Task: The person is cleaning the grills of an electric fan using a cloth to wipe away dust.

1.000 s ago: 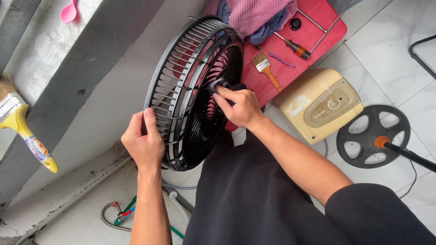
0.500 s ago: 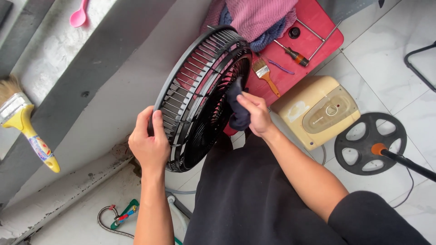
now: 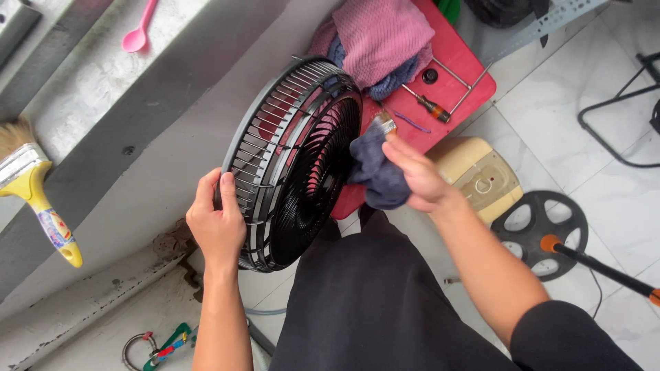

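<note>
1. The black fan grille (image 3: 292, 161) is held upright on its edge above the person's lap, its outer rim gripped by the left hand (image 3: 216, 223), fingers curled round the ribs and thumb pressed on the near side.
2. A dark blue cloth (image 3: 377, 172) is bunched in the right hand (image 3: 419, 180), fingers closed over it, just beside the grille's inner face, touching or nearly touching the spokes; which of the two cannot be told.
3. Behind the grille, the red stool top (image 3: 467, 72) carries a pink knitted cloth (image 3: 381, 34) at its far edge, a screwdriver (image 3: 430, 106) toward the middle and a small brush (image 3: 383, 124) at its near edge, partly hidden by the cloth.
4. A beige box-shaped appliance (image 3: 481, 177) lies on the tiled floor beside the stool, with a round black fan base (image 3: 540, 233) just past it.
5. On the grey ledge, a yellow-handled paintbrush (image 3: 34, 192) and a pink spoon (image 3: 137, 31) are seen, well apart.
6. For a good wipe, it is judged that the rim should be kept firmly braced while the cloth is drawn along each spoke from hub outward, with a fold pressed into the gaps and the grille turned bit by bit.
</note>
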